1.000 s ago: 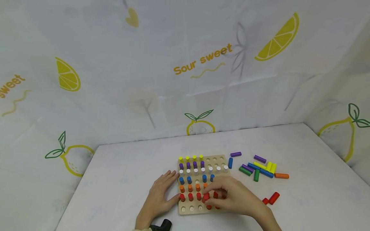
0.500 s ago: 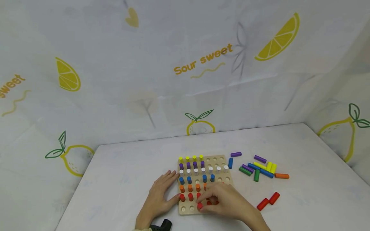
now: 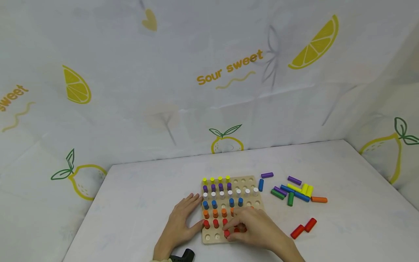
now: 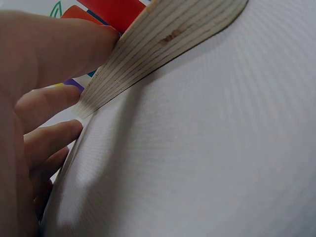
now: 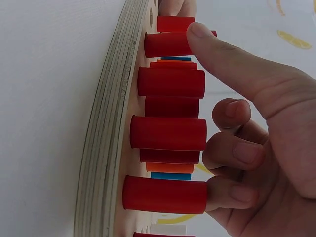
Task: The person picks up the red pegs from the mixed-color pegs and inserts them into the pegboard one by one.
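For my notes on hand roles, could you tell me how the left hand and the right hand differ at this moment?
The left hand lies flat on the table with straight fingers, its thumb against the board's left edge; the right hand is over the board with curled fingers. The left holds nothing; the right pinches a red peg in the board's front row. Both touch the board.
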`<state>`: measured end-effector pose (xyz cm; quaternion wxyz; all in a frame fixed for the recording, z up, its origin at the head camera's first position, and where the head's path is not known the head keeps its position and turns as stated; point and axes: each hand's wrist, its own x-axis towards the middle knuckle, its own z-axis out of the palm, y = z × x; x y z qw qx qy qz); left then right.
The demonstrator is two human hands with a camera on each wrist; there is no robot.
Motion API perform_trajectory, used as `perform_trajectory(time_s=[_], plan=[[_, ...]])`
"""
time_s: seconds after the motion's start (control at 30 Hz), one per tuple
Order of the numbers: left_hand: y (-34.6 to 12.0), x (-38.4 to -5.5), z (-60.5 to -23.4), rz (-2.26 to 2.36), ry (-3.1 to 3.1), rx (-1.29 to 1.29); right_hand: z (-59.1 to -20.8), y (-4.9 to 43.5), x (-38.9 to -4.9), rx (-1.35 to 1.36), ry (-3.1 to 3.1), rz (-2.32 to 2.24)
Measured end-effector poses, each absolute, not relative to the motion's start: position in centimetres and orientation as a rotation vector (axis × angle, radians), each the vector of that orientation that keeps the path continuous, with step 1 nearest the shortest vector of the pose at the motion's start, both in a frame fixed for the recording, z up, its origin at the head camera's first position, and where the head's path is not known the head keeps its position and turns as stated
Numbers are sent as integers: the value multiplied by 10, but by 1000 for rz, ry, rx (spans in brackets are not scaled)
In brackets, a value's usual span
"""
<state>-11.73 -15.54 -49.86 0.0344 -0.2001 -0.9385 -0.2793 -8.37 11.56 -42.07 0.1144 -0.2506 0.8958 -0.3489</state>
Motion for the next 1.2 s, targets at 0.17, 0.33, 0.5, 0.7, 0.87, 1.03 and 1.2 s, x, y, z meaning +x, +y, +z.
perform_trajectory(time_s=[0.17,0.33,0.5,0.7,0.87,1.03,1.2], plan=[[-155,-118,-499,-863,-2879,-616,-422,115,-84,-736,2631,-1023],[-155,-118,-499,-869,-2876,-618,-422,115,-83,-762,2692,-958],[-155,-118,-499,-867,-2873,-623,-423,113,-82,-787,2732,-882],[-155,-118,-499,-865,-2877,-624,-422,110,-80,-757,2715,-883],[-155,-118,-499,-862,-2881,-621,-422,111,-81,-756,2720,-882],[-155,-118,-500,-856,-2872,-623,-420,117,-84,-758,2706,-934],[-155,-117,-500,-849,-2856,-629,-414,128,-85,-728,2683,-970]])
